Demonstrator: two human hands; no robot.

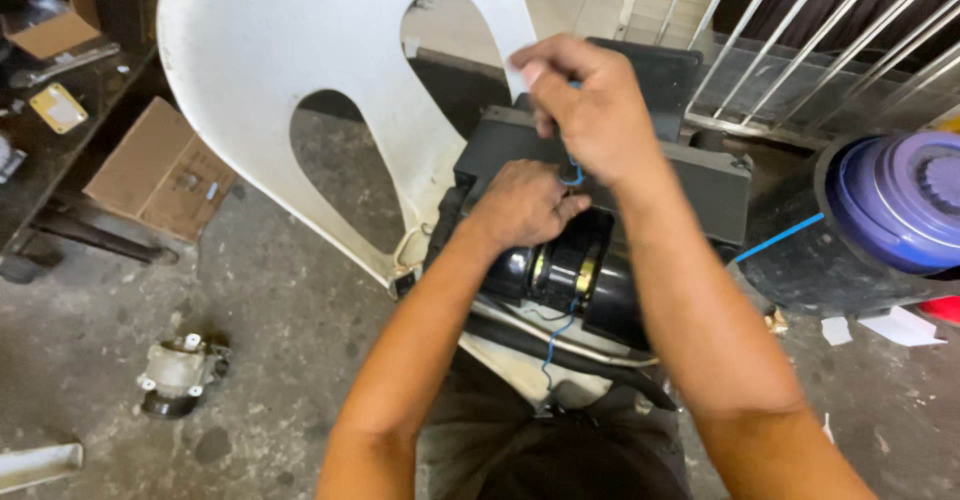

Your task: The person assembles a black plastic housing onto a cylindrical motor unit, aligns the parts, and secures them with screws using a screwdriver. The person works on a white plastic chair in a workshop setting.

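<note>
Blue wire [572, 172] pinched at top of black motor unit [560, 260], resting on seat of white plastic chair [270, 50]. Right hand [590, 110] fingers pressed together on wire, pulling up just above left. Left hand [520, 205] fingers curled tight against motor housing, touching wire base; exact grip hidden. More blue wire trailing down front of motor. Metal compressor part [180, 372] on concrete floor [270, 300], well apart. Cardboard box [160, 170] beyond, purple lid [900, 195] to right.

hands [560, 150]: 2 | cardboard boxes [160, 170]: 2 | white chair [280, 50]: 1 | purple lid [895, 195]: 1
</note>
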